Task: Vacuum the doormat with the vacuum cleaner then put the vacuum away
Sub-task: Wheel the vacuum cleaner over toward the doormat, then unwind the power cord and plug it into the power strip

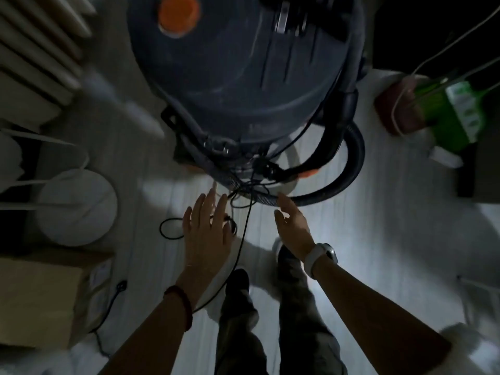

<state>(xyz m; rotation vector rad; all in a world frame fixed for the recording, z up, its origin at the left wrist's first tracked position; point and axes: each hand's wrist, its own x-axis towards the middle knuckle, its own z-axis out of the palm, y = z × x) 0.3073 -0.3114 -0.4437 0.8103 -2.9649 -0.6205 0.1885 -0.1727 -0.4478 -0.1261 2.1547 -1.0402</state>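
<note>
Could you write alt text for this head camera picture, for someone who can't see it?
Seen from above in dim light, a person's open left hand and right hand reach toward a large dark canister vacuum cleaner with an orange cap. Its black hose and a thin power cord lie tangled on the pale floor beneath the hands.
</note>
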